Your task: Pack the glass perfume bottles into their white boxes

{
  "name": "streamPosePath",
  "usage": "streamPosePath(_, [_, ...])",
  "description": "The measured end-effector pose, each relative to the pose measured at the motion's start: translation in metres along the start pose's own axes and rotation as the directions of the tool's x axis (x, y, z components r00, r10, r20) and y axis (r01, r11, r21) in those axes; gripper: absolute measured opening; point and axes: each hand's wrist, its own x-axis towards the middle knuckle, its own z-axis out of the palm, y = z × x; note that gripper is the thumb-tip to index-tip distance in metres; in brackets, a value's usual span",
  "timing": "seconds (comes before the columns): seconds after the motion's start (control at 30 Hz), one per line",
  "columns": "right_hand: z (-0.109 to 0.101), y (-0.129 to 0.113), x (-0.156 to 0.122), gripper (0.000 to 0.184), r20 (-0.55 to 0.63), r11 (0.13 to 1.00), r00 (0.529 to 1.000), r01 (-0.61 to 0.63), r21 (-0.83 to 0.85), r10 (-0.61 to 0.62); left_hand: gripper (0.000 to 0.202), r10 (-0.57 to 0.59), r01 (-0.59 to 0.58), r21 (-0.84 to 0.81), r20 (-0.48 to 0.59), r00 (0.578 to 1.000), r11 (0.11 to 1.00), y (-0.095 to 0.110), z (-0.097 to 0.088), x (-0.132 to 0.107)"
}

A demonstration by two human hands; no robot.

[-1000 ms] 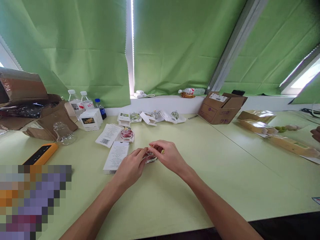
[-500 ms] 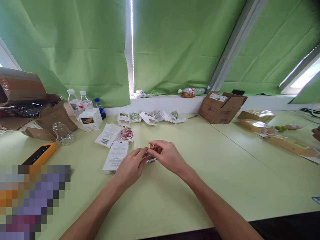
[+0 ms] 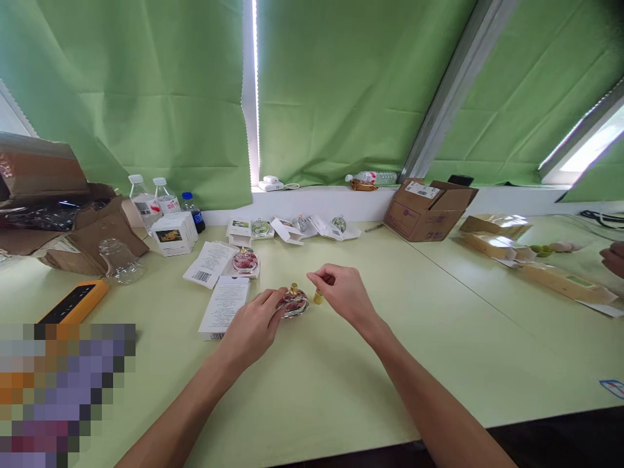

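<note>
My left hand [image 3: 252, 327] rests its fingertips against the left side of a round glass perfume bottle [image 3: 293, 304], which stands on the table with pink contents and a bare gold neck. A small gold cap [image 3: 318, 298] stands upright on the table just right of the bottle. My right hand [image 3: 342, 292] hovers above and behind the cap, not touching it. Its fingers are loosely curled around nothing.
A second pink perfume bottle [image 3: 244, 262] stands behind, among printed leaflets [image 3: 223, 304]. Further back are small glass bottles on white card inserts [image 3: 287, 227], a cardboard box [image 3: 428, 211], and a glass jar [image 3: 119, 261]. Another person's hand [image 3: 613, 258] is at the right edge.
My right hand has lifted away from the bottle and no longer holds the gold cap, which now stands on the table. My left hand remains at the bottle.
</note>
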Motion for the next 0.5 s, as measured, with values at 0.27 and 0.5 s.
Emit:
streamPosePath(0.27, [-0.004,0.016,0.000,0.019,0.157,0.942,0.979,-0.074,-0.328,0.132,0.035,0.001,-0.001,0.008,-0.012,1.000,1.000,-0.002,0.002,0.000])
streamPosePath(0.5, [0.005,0.026,-0.003,0.008,0.276,0.938,0.948,-0.059,-0.341,0.160,0.034,0.000,0.000,0.014,-0.010,1.000,1.000,-0.002,0.002,0.000])
